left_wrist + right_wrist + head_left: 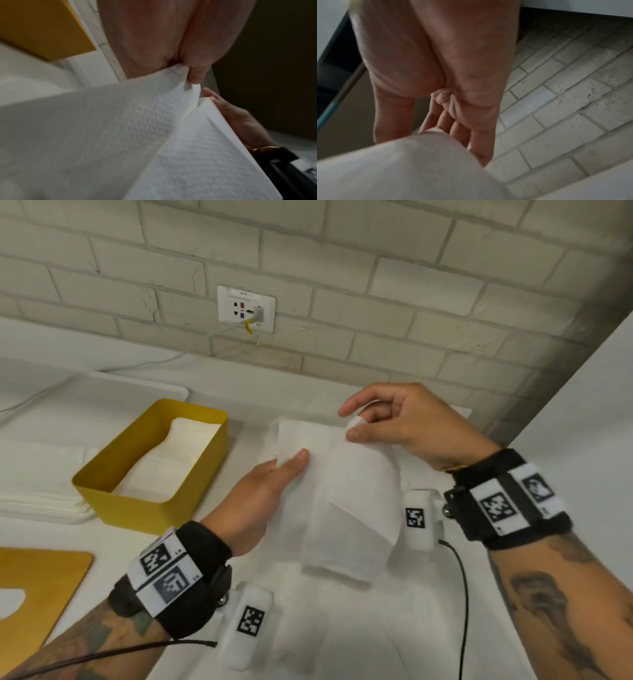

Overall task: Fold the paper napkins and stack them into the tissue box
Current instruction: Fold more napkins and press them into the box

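Hands met over a white paper napkin (346,491) held above the white tabletop (342,645), to the right of a yellow tissue box (113,501). The left hand (260,494) pinched the sheet's near left edge, thumb on top, while the right hand (404,426) gripped an upper corner between thumb and curled fingers and drew it over, so that the paper curved into a loose, half-made fold. The left wrist view showed the embossed napkin (120,121) caught at the left thumb, with the right hand (240,121) at the far edge of the turned flap. In the right wrist view the napkin (402,169) billowed blurred below the fingers (458,129). Folded napkins (171,460) already lay inside the open box. A flat stack of white sheets (37,484) sat to the box's left, and a yellow lid (37,587) lay at the near left corner. Behind stood a white brick wall (411,285) with a wall socket (246,309).
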A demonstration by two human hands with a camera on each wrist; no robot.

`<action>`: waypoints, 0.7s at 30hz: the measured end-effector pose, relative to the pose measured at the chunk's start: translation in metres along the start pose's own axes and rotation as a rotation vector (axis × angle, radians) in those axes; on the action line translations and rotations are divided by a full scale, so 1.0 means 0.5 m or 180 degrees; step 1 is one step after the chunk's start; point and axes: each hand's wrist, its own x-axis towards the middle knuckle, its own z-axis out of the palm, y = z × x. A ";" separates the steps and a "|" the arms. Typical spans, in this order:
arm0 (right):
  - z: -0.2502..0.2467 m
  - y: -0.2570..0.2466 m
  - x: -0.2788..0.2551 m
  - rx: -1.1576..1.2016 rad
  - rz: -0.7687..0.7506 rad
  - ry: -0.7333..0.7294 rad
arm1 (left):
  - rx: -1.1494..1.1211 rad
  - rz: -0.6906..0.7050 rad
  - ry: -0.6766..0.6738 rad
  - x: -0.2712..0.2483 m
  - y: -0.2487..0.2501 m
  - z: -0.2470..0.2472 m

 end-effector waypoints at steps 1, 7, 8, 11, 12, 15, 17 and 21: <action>0.006 0.013 0.011 -0.0109 0.0093 -0.0006 | -0.0040 -0.0080 -0.0074 -0.002 -0.006 0.002; 0.037 0.067 0.023 -0.0410 0.0468 -0.0080 | 0.0160 -0.0160 -0.0402 -0.019 -0.048 -0.002; 0.041 0.071 0.019 -0.0419 0.0503 -0.0089 | 0.0226 -0.0142 -0.0382 -0.018 -0.055 -0.005; 0.047 0.089 0.006 -0.0272 0.0568 0.0220 | 0.0295 -0.0085 -0.0209 -0.016 -0.068 -0.015; 0.048 0.098 -0.003 -0.0172 0.0620 0.0527 | 0.0287 -0.0059 -0.0157 -0.014 -0.071 -0.018; 0.055 0.136 -0.047 0.0582 0.1168 0.1418 | 0.0173 -0.0011 -0.0033 -0.014 -0.073 -0.026; 0.080 0.169 -0.084 0.1242 0.1808 0.1328 | 0.0114 0.0009 0.0028 -0.013 -0.074 -0.034; 0.151 0.220 -0.126 0.2436 0.2375 0.0529 | 0.0135 -0.0023 0.0049 -0.008 -0.079 -0.039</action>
